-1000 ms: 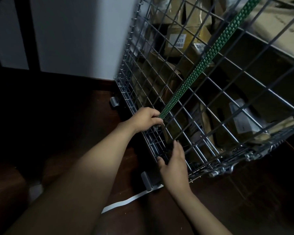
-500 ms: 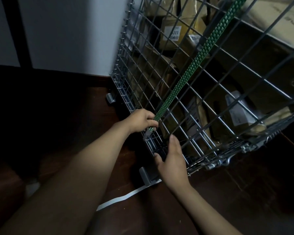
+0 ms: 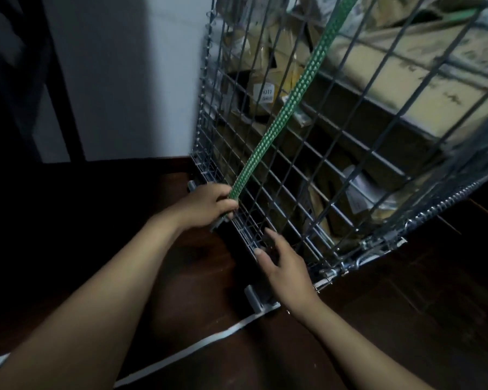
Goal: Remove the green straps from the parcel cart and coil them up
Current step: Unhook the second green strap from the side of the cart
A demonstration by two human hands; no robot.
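1. Strap position first: green strap [image 3: 288, 108] pulled taut and straight across the outside of the parcel cart [image 3: 383, 239] mesh. Long axis diagonal, rising from the cart's low near-left corner toward the far right and leaving the view at the top.
2. Left hand [image 3: 209, 205] at the strap's lowest visible end, where the mesh meets the cart's base. Fingers [image 3: 228, 204] curled tight round the strap, clenched on it. End fitting hidden under the hand and in shadow; cannot tell its kind.
3. Right hand [image 3: 285, 266] nearer and to the right, well clear of the strap. Fingers [image 3: 275, 240] straight and relaxed, tips at the base wires; touching or just short of them, cannot tell. Holds nothing.
4. Deciding relation: fastening point directly under the left fingers, strap running away from them up and to the right. Left hand plainly the nearer one; right hand only beside the base, seemingly placed to steady the cart.
5. Judged step: freeing the lower end from the wire. Probably calls for easing the tension first, then unhooking; removal not yet done, coiling not begun.
6. Possible trouble: taut strap springing upward along its own line once loose. Parcels [image 3: 400, 80] stacked behind the mesh, dark floor [image 3: 406, 319] beneath, white strip [image 3: 197, 346] lying on it near the cart.
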